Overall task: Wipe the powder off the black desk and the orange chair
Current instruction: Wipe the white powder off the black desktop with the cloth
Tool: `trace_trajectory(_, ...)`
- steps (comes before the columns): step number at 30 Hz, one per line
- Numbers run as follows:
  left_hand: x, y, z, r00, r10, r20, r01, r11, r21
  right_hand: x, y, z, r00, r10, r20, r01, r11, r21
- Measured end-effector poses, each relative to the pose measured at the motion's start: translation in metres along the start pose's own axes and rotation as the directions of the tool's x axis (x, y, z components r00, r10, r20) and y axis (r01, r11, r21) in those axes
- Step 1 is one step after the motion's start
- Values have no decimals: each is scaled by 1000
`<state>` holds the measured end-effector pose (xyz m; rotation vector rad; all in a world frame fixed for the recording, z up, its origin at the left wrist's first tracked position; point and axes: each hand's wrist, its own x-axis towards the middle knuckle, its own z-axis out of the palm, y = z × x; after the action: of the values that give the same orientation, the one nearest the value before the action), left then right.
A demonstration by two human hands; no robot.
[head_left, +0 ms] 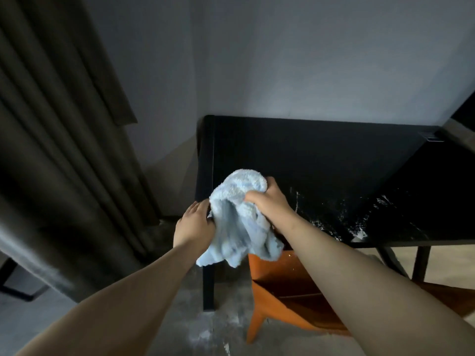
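Observation:
A light blue fluffy cloth [236, 222] hangs bunched in the air over the front left corner of the black desk [295, 155]. My right hand [270, 201] grips its upper part, fingers curled into the fabric. My left hand [194, 224] holds the cloth's left edge. White powder [359, 233] is smeared along the desk's front right area. The orange chair [285, 294] stands tucked under the desk below my right forearm, with a few pale specks on its back.
A dark curtain [64, 150] hangs at the left, and a grey wall [308, 60] rises behind the desk. Powder dust [203, 332] lies on the grey floor near the desk leg [208, 286]. A dark frame [15, 283] stands at the far left.

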<state>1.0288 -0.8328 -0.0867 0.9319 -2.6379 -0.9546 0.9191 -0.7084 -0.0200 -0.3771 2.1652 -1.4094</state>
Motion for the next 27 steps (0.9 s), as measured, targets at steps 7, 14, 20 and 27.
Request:
trace_trajectory(7,38,106,8,964,-49,259,238,586,-774,28,2,-58,961,-29,275,-146,791,594)
trace_trajectory(14,69,209,57,896,-63,439,431,363,-826,62,28,-148,956,-106,274,-108,739,665)
trace_trajectory(20,98,286,110,920,-84,384,355,595,-721,105,55,-237,984,-88,-158,153,867,475)
trace_trajectory(27,122,331,166,962,-81,260,181,904,-387,125,83,-347,806,40,-590,115,968,223)
